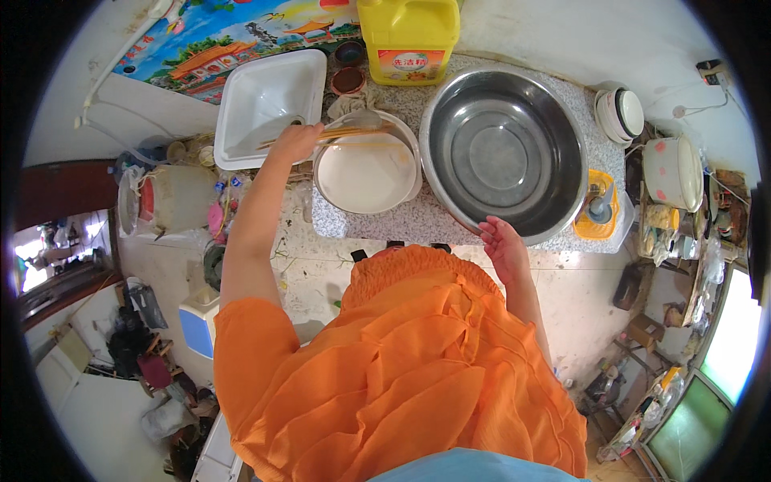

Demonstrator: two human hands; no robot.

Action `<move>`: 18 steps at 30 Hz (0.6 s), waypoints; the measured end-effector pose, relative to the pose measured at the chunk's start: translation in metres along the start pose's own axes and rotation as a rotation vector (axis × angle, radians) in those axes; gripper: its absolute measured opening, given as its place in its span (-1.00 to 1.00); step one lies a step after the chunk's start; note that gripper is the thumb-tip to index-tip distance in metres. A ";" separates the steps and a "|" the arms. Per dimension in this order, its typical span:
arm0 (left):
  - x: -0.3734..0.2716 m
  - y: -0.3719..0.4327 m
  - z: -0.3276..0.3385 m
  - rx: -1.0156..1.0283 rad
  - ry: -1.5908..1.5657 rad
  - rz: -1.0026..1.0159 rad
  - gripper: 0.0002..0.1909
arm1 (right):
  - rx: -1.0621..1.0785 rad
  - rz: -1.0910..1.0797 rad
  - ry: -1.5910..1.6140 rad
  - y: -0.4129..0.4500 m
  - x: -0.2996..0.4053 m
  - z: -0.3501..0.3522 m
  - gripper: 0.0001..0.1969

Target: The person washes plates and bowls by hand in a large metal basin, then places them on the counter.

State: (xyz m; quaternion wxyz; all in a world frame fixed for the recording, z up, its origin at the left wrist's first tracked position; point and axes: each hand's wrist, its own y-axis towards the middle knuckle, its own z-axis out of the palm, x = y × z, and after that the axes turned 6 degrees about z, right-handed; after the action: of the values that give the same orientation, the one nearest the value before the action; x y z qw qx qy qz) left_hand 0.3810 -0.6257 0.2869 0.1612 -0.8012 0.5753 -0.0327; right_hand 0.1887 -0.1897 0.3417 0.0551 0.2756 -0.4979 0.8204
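My left hand [295,143] grips a bundle of chopsticks [346,132] over the near edge of the white sink basin [268,81]. Their far ends reach across a round white bowl [364,181]. Beneath them at the bowl's back is a shiny, partly see-through utensil; I cannot tell whether the hand holds that too. At the near rim of a large stainless steel basin [488,159], my right hand [505,248] has its fingers apart and nothing in it. Whether the fingertips touch the rim is unclear. The steel basin holds nothing visible.
A yellow detergent jug [409,42] stands against the wall behind the speckled countertop [385,226]. Beside it lie a crumpled cloth [352,103] and two small round containers. At right are an orange plastic basket [596,205] with utensils and stacked bowls [620,114].
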 end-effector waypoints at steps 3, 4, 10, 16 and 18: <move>-0.016 -0.018 -0.031 0.097 -0.038 -0.060 -0.82 | -0.005 -0.010 0.003 0.001 0.003 0.002 -0.77; -0.021 -0.024 -0.039 0.095 -0.083 -0.106 -0.81 | -0.010 -0.021 -0.002 0.000 0.005 0.002 -0.78; -0.057 -0.045 -0.085 -0.227 -0.368 0.004 -0.70 | 0.034 -0.049 0.018 0.004 0.011 -0.017 -0.76; -0.159 0.030 -0.090 -0.086 -0.319 0.063 -0.76 | 0.023 -0.060 0.090 -0.003 0.023 -0.029 -0.77; -0.197 0.066 -0.083 0.001 -0.270 0.041 -0.78 | 0.001 -0.068 0.095 -0.005 0.027 -0.036 -0.77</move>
State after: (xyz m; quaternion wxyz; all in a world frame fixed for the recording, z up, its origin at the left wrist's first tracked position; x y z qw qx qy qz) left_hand 0.2345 -0.4791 0.3718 0.2380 -0.7863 0.5648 0.0785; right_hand 0.1539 -0.1616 0.3467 0.1065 0.2532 -0.4845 0.8305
